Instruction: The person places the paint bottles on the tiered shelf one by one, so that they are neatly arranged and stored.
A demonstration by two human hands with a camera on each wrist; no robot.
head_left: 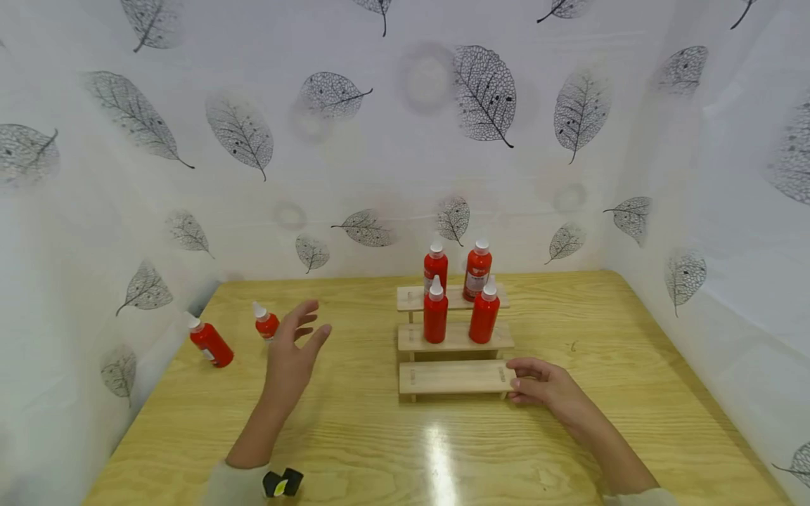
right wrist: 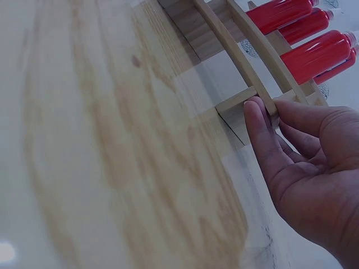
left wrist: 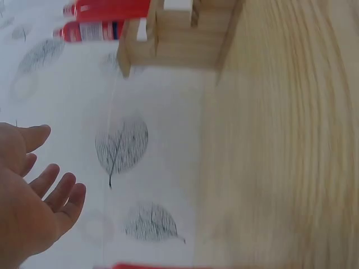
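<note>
Six red bottles with white caps stood out: four on a three-step wooden rack (head_left: 452, 377), two on the pale wooden table (head_left: 354, 436) to its left. On the rack, the top step carried a left bottle (head_left: 435, 264) and a right bottle (head_left: 478, 263); the middle step carried another pair (head_left: 435, 322), whose fronts looked plain red. The right hand (head_left: 550, 390) pinched the right end of the lowest step between thumb and fingers. The left hand (head_left: 291, 355) was free, its fingers loosely bent, just beside the nearer table bottle (head_left: 266, 325) and partly covering it. Farther left, the outermost bottle (head_left: 212, 344) slanted in the head view and showed a pale label. Pale lettering marked the top right bottle too, but the print was too small to read. Skeleton-leaf patterns covered the white backdrop (head_left: 380, 176).
</note>
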